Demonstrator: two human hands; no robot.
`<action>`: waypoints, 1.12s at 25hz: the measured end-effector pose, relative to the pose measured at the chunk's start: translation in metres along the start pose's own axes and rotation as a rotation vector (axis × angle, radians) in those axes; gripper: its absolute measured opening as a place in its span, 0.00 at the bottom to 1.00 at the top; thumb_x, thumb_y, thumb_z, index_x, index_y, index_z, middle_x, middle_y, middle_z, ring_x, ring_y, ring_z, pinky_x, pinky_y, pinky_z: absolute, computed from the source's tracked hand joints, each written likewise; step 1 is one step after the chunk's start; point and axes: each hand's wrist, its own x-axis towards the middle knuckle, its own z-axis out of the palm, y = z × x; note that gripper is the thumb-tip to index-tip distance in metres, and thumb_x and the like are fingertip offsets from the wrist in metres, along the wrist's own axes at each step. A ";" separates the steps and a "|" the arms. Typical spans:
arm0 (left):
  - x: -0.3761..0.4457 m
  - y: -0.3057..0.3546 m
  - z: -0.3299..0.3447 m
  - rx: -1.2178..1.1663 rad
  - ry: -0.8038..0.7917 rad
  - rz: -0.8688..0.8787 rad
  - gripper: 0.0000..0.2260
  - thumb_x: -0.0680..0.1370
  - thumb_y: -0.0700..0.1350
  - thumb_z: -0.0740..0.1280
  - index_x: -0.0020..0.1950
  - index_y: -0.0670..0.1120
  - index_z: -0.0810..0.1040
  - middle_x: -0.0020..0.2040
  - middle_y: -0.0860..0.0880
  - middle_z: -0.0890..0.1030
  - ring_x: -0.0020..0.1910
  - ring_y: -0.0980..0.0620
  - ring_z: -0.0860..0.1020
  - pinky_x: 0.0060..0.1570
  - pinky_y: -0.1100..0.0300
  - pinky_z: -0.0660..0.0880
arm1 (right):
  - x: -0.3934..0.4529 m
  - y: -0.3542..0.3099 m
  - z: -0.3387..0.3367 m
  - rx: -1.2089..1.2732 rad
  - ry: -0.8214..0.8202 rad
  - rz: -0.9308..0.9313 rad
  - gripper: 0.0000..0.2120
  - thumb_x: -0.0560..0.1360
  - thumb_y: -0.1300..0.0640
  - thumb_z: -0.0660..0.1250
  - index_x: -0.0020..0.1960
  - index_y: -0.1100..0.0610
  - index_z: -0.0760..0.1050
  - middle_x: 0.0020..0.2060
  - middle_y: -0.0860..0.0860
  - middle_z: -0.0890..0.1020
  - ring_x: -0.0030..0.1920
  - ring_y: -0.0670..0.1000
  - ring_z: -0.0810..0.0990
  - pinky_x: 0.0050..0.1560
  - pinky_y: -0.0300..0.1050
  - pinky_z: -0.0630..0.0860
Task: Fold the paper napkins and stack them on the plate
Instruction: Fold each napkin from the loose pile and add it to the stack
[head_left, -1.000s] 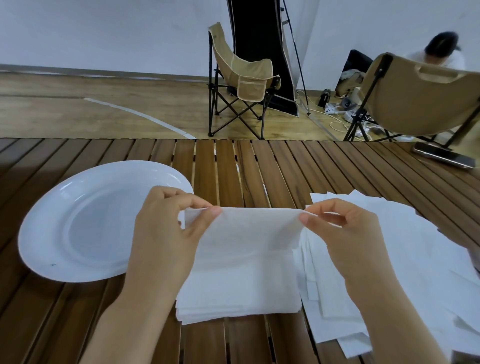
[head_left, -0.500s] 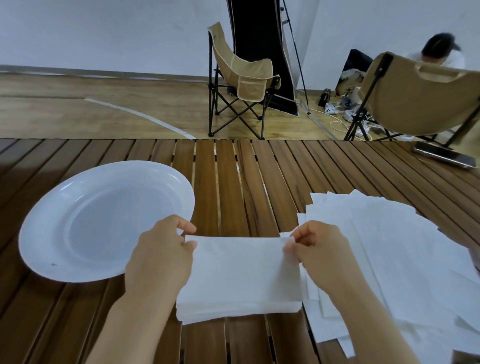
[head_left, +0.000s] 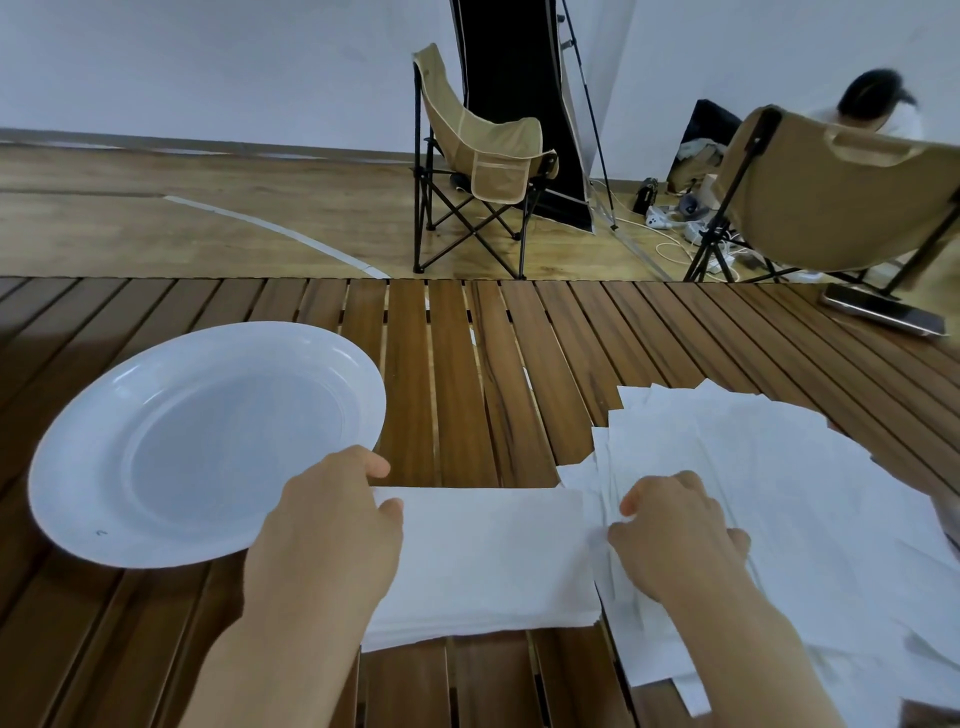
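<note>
Your left hand (head_left: 332, 525) and right hand (head_left: 675, 530) pinch the folded napkin's (head_left: 488, 556) short ends; the plate (head_left: 104, 415) lies left, nearer your left hand

A plate (head_left: 208, 441) sat on the left of the bench (head_left: 457, 364). Just right of it, near the front edge, lay a folded napkin (head_left: 488, 561), with the left hand (head_left: 332, 525) at its left end and the right hand (head_left: 675, 535) at its right end. A spread pile of napkins (head_left: 779, 493) covered the bench to the right, its left edge touching the folded one. A phone (head_left: 883, 312) lay at the bench's far right corner. Behind the bench, on the floor, stood a folding chair (head_left: 483, 161) at the middle and a second chair (head_left: 841, 202) to the right.
</note>
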 end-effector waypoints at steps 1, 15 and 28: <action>-0.003 0.002 -0.001 -0.010 -0.008 0.026 0.13 0.77 0.49 0.65 0.62 0.55 0.74 0.61 0.54 0.76 0.58 0.53 0.74 0.54 0.60 0.70 | 0.000 0.001 0.000 -0.030 -0.042 0.053 0.07 0.77 0.57 0.61 0.54 0.51 0.73 0.55 0.50 0.67 0.59 0.55 0.69 0.62 0.52 0.64; -0.008 0.005 -0.002 -0.130 -0.099 0.092 0.11 0.79 0.50 0.64 0.61 0.57 0.74 0.64 0.55 0.74 0.62 0.55 0.72 0.60 0.61 0.68 | 0.009 0.014 -0.007 -0.049 -0.128 0.350 0.10 0.74 0.63 0.55 0.52 0.57 0.72 0.56 0.53 0.66 0.63 0.61 0.67 0.67 0.65 0.58; -0.005 0.003 -0.002 -0.126 -0.101 0.085 0.12 0.79 0.50 0.63 0.62 0.56 0.74 0.64 0.55 0.74 0.62 0.55 0.72 0.60 0.61 0.68 | 0.006 0.017 -0.021 0.064 -0.057 0.361 0.08 0.76 0.65 0.54 0.41 0.56 0.67 0.50 0.52 0.69 0.61 0.60 0.70 0.69 0.63 0.56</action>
